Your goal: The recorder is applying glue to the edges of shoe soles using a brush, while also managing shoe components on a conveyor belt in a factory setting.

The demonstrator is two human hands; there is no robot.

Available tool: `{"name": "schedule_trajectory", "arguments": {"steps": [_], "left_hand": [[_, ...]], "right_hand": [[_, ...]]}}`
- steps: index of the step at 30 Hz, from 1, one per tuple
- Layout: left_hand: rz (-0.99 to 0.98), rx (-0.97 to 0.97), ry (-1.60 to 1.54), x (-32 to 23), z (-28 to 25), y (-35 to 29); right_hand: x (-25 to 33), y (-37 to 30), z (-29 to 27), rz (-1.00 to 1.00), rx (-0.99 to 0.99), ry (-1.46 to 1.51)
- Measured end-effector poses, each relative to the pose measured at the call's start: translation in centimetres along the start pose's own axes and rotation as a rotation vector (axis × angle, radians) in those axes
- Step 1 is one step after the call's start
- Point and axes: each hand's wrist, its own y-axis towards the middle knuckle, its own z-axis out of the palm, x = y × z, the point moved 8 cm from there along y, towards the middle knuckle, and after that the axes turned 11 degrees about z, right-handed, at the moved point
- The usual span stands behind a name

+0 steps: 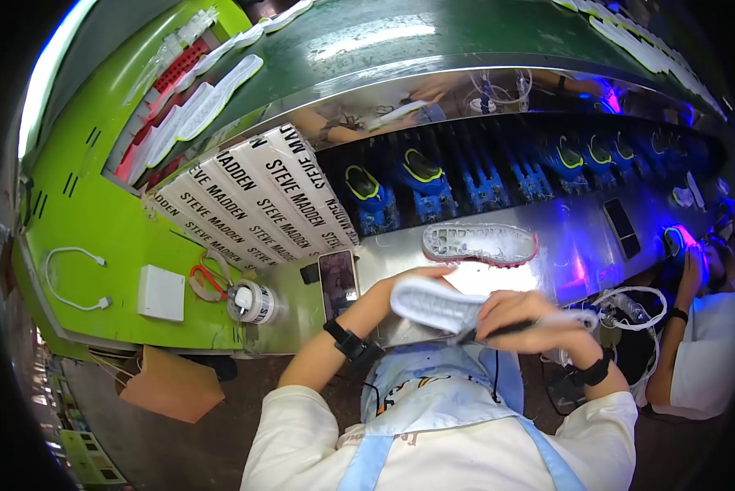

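Observation:
Above the front edge of the metal bench, a white shoe sole (433,304) is held tilted, its raised rim showing. My left hand (421,275) is closed on its far side, with most of its fingers hidden behind it. At the sole's right end is my right hand (519,313), fingers curled round a slim dark-handled tool (508,328); motion blur hides the tool's kind. Just beyond my hands, another sole (478,243), whitish with a red lower edge, lies on the bench.
Along the back, blue shoes (423,176) with yellow-green collars sit on a dark rack. At left are a printed paper-covered box (253,196), a phone (337,282), scissors (206,280) and a white container (257,301). A second phone (621,227), white tubing (650,311) and a co-worker's arm (670,344) are at right.

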Motion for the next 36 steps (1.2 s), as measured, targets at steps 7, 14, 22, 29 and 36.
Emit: {"name": "schedule_trajectory", "arguments": {"steps": [7, 14, 22, 29, 36], "left_hand": [[0.782, 0.023, -0.613, -1.2, 3.0, -1.8], [0.75, 0.06, -0.862, -1.0, 3.0, -1.4], [0.722, 0.041, -0.751, -3.5, 4.5, -2.1], [0.676, 0.12, -0.446, -5.9, 6.0, -2.3], [0.21, -0.025, -0.325, -4.1, 7.0, -1.1]], "right_hand": [[-2.9, 1.2, -0.6, 0.23, -0.398, 0.264], [2.3, 2.7, 2.6, -0.221, -0.356, -0.165], [-0.9, 2.4, 5.0, 0.167, 0.031, 0.296], [-2.1, 0.8, 4.4, 0.331, 0.111, 0.375], [1.3, 0.9, 1.7, 0.068, 0.014, 0.146]]}}
